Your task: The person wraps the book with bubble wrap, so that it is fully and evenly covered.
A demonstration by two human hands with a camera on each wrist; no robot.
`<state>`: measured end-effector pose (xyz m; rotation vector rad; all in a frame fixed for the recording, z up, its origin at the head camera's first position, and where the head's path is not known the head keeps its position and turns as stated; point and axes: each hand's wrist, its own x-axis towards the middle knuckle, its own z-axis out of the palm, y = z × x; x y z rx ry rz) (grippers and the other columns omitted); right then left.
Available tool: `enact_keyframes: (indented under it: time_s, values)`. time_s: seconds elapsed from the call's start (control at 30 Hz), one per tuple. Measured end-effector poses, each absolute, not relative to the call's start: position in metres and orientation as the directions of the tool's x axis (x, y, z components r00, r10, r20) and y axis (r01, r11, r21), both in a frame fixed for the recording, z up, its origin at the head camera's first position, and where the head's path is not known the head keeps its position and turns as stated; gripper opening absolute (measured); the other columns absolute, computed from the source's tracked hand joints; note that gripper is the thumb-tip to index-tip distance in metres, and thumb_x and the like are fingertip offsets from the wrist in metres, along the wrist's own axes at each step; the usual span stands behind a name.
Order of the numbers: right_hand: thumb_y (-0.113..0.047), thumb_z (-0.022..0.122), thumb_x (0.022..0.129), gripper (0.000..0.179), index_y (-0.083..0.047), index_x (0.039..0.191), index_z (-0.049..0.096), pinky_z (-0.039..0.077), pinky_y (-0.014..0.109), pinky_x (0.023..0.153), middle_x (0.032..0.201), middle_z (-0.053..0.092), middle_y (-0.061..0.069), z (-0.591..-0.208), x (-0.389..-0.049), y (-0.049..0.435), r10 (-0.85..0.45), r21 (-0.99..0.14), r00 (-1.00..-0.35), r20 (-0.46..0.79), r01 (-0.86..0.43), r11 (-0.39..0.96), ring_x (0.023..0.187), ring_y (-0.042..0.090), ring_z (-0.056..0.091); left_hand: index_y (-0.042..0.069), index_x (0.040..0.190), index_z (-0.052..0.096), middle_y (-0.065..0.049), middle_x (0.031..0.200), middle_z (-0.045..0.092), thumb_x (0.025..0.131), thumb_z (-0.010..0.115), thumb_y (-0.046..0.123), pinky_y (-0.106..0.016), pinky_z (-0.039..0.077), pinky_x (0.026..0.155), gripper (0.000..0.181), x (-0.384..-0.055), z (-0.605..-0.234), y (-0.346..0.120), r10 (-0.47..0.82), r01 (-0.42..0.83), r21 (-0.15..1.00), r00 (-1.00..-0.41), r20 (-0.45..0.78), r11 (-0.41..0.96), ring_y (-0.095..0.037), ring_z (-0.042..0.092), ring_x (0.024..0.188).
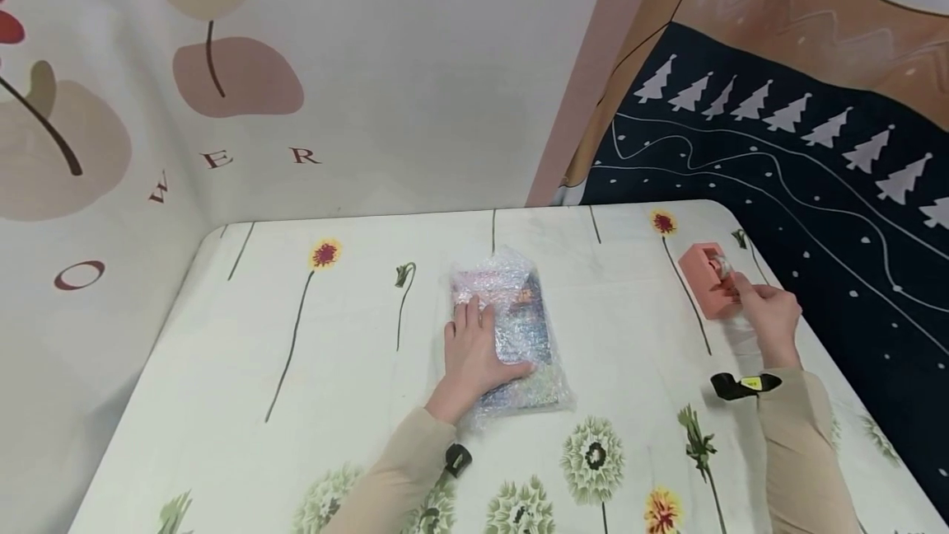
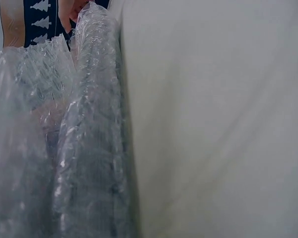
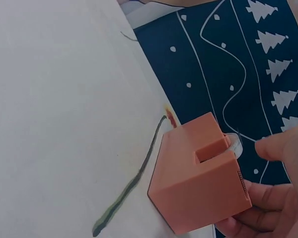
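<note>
A flat package in clear bubble wrap (image 1: 519,328), with colourful printing showing through, lies near the middle of the table. My left hand (image 1: 474,353) rests on it, fingers and thumb spread. In the left wrist view, the package's bubble-wrapped side (image 2: 92,144) fills the left part, and my left hand is out of sight. Over at the right table edge is a coral-pink tape dispenser (image 1: 704,283) with a roll of clear tape (image 3: 233,145). My right hand (image 1: 771,316) holds the dispenser's serrated end; its fingers curl against that end while the thumb stays above, beside the roll.
A white flower-printed cloth (image 1: 356,402) covers the table. Behind it hangs a pale printed curtain (image 1: 415,105); a dark blue fabric with white trees (image 1: 741,138) hangs along the right edge. Each wrist wears a black strap, the right one's (image 1: 741,386) with a yellow label.
</note>
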<state>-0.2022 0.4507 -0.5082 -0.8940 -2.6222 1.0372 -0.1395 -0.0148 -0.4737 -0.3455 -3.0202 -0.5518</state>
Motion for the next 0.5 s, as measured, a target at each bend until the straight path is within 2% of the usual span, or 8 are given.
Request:
enact_keyframes:
  time_s: [0.07, 0.17, 0.3, 0.4, 0.5]
  values:
    - [-0.074, 0.039, 0.079, 0.088, 0.001, 0.119, 0.063, 0.033, 0.037, 0.070, 0.121, 0.055, 0.018, -0.5097, -0.2033, 0.4525, 0.577, -0.682, -0.814, -0.064, 0.458, 0.570, 0.109, 0.030, 0.043, 0.000, 0.135, 0.042, -0.024, 0.144, 0.031, 0.056, 0.072, 0.072, -0.050, 0.034, 0.096, 0.111, -0.1400, -0.4742, -0.0142, 0.205, 0.221, 0.350, -0.975, 0.082, 0.910, -0.039, 0.029, 0.129]
    - [-0.074, 0.039, 0.079, 0.088, 0.001, 0.121, 0.061, 0.033, 0.038, 0.073, 0.120, 0.054, 0.015, -0.5095, -0.2053, 0.4528, 0.555, -0.695, -0.827, -0.090, 0.451, 0.560, 0.108, 0.027, 0.042, -0.001, 0.136, 0.042, -0.025, 0.144, 0.030, 0.057, 0.072, 0.072, -0.051, 0.033, 0.097, 0.112, -0.1408, -0.4746, -0.0126, 0.198, 0.210, 0.360, -0.978, 0.071, 0.909, -0.039, 0.028, 0.130]
    - [-0.067, 0.045, 0.084, 0.079, 0.000, 0.123, 0.059, 0.034, 0.034, 0.074, 0.107, 0.057, 0.002, -0.5088, -0.2076, 0.4507, 0.539, -0.734, -0.836, -0.102, 0.429, 0.527, 0.101, 0.019, 0.045, -0.001, 0.135, 0.042, -0.025, 0.143, 0.030, 0.056, 0.074, 0.071, -0.051, 0.033, 0.097, 0.111, -0.1412, -0.4749, -0.0102, 0.186, 0.203, 0.366, -0.979, 0.082, 0.908, -0.039, 0.028, 0.129]
    - [-0.058, 0.050, 0.087, 0.067, 0.000, 0.120, 0.061, 0.036, 0.029, 0.073, 0.094, 0.056, -0.011, -0.5090, -0.2077, 0.4491, 0.538, -0.764, -0.839, -0.083, 0.400, 0.507, 0.092, 0.009, 0.048, -0.001, 0.135, 0.042, -0.025, 0.143, 0.031, 0.056, 0.074, 0.071, -0.050, 0.033, 0.096, 0.110, -0.1415, -0.4749, -0.0089, 0.179, 0.200, 0.362, -0.980, 0.092, 0.910, -0.039, 0.029, 0.127]
    - [-0.052, 0.052, 0.089, 0.056, -0.003, 0.113, 0.064, 0.038, 0.024, 0.072, 0.088, 0.054, -0.017, -0.5088, -0.2067, 0.4474, 0.531, -0.790, -0.845, -0.061, 0.366, 0.491, 0.086, 0.001, 0.048, -0.001, 0.135, 0.042, -0.025, 0.143, 0.030, 0.057, 0.073, 0.071, -0.049, 0.034, 0.095, 0.110, -0.1419, -0.4750, -0.0088, 0.177, 0.198, 0.354, -0.980, 0.091, 0.914, -0.038, 0.029, 0.127]
